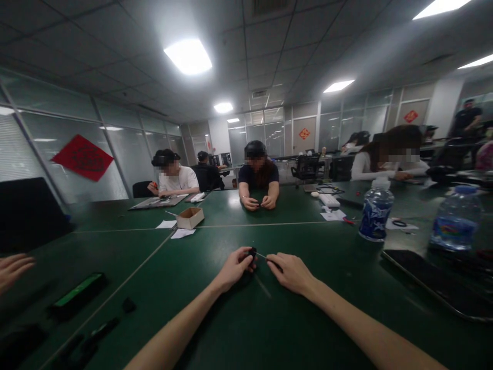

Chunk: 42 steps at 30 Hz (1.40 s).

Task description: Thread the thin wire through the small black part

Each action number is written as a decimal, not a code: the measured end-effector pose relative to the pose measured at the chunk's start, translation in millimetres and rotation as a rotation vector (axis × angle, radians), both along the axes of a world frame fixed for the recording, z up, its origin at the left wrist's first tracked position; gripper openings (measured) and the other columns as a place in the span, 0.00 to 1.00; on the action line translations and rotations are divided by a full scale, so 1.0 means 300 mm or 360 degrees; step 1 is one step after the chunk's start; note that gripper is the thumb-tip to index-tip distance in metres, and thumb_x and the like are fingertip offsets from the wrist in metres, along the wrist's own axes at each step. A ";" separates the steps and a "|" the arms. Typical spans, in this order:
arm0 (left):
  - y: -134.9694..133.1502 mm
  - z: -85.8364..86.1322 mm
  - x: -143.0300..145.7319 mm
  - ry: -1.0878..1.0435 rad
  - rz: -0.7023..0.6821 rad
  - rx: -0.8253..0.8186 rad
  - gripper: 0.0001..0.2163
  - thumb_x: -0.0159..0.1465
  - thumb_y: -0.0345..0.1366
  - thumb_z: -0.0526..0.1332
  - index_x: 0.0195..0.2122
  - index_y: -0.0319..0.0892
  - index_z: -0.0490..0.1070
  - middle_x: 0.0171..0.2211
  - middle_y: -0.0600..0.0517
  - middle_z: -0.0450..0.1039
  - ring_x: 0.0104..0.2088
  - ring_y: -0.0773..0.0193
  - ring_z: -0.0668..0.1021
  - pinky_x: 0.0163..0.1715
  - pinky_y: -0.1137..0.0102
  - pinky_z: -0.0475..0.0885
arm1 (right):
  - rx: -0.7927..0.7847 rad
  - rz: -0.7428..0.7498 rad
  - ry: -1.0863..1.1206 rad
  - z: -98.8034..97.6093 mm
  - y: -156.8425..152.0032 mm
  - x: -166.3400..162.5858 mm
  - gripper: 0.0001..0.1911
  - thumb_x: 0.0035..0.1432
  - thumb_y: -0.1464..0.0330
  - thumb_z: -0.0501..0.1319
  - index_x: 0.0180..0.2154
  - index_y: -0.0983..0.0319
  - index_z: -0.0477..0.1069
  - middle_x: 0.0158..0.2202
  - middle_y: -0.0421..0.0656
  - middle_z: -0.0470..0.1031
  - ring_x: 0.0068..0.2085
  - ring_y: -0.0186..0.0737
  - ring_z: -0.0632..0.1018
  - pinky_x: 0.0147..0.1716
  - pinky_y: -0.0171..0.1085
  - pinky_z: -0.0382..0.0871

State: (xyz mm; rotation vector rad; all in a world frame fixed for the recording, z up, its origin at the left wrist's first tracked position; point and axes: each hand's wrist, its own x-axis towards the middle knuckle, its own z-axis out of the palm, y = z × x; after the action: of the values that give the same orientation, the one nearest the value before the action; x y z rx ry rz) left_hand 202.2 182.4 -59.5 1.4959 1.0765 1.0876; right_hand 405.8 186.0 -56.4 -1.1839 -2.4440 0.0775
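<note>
My left hand (234, 268) is closed around a small black part (252, 252), pinching it between thumb and fingers above the green table (215, 329). The part's exact kind is too small to make out. From the right, my right hand (290, 272) grips a thin screwdriver (261, 255); most of its handle is hidden by the fingers. Its slim metal shaft points left and reaches the black part. Whether the tip sits in a screw cannot be told.
A phone (435, 282) and two bottles, one blue-labelled (376, 210), stand to the right. Left are a black-green case (79, 293), dark pieces (129, 305) and another person's hand (15, 270). Ahead, a small box (190, 218) and a person opposite (258, 177).
</note>
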 end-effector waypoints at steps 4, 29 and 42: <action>0.002 0.000 -0.003 -0.0018 0.0006 -0.0018 0.19 0.58 0.41 0.60 0.49 0.37 0.65 0.39 0.44 0.73 0.33 0.64 0.74 0.32 0.69 0.69 | -0.0032 -0.0040 -0.0015 0.017 -0.012 0.000 0.19 0.65 0.62 0.44 0.47 0.57 0.69 0.35 0.44 0.74 0.34 0.38 0.75 0.32 0.33 0.63; 0.012 -0.028 -0.013 -0.0162 -0.0045 -0.0017 0.21 0.57 0.44 0.61 0.49 0.36 0.67 0.38 0.45 0.72 0.31 0.65 0.74 0.31 0.70 0.68 | 0.0020 -0.0001 -0.0018 0.011 -0.014 -0.003 0.19 0.64 0.63 0.45 0.47 0.59 0.70 0.35 0.45 0.75 0.35 0.38 0.75 0.34 0.33 0.65; -0.004 -0.009 -0.018 -0.0032 -0.0084 0.0044 0.23 0.54 0.42 0.64 0.49 0.36 0.70 0.33 0.47 0.73 0.30 0.66 0.72 0.29 0.72 0.66 | 0.0027 0.0071 -0.0083 0.023 -0.034 0.016 0.18 0.64 0.64 0.46 0.46 0.61 0.71 0.35 0.46 0.75 0.34 0.37 0.75 0.33 0.33 0.65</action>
State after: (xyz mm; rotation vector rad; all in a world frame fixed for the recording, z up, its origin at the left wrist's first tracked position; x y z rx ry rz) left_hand 196.9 181.2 -62.3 1.5237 1.0060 1.0826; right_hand 410.6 175.7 -49.6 -1.1379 -2.5116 0.0392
